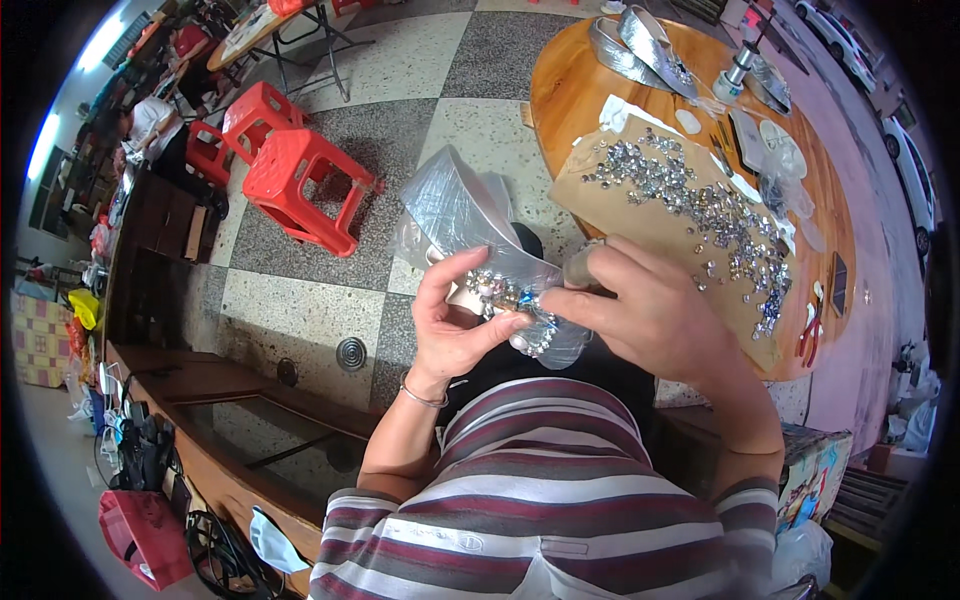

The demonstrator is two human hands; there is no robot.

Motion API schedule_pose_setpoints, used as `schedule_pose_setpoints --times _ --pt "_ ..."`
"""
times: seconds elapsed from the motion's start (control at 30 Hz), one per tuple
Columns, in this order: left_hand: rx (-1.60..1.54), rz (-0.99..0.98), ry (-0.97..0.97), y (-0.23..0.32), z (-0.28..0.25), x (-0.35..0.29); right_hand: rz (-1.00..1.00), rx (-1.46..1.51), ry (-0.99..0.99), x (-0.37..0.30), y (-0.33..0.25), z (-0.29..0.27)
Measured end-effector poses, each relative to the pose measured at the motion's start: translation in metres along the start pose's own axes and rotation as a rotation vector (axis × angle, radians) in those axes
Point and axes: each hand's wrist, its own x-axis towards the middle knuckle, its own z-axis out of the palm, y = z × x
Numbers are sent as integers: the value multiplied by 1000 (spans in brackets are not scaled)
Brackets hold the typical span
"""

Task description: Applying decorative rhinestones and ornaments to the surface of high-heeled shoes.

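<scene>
Item: silver shoe upper, wrapped in clear plastic, with a jewelled ornament of clear and coloured stones at its lower end. It is held up in front of my chest, above the checked floor and off the left edge of the round wooden table.

Left hand: fingers curled closed around the lower end of the upper, thumb pressed on the ornament from the left; thin bangle at the wrist.

Right hand: closed on the same piece from the right, fingertips meeting the ornament just beside my left thumb. A small brownish object seems to sit between finger and thumb; too hidden to name.

On the table:
- brown cardboard sheet overhanging the left edge, strewn with loose clear rhinestones
- two more silver uppers at the far edge
- small upright bottle with a pale label, far right part
- flat clear packets along the right side
- red-handled pliers near the right edge

Floor, left: two red plastic stools.
</scene>
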Motion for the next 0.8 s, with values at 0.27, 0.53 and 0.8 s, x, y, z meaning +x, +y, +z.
schedule_pose_setpoints --times 0.27,0.53,0.8 --pt "-13 60 -10 9 11 0 -73 -95 -19 0 -5 -16" --pt "88 135 15 7 12 -4 -132 -173 -5 -2 -12 -22" --pt "149 175 1 10 14 -4 -152 -172 13 -5 -12 -22"
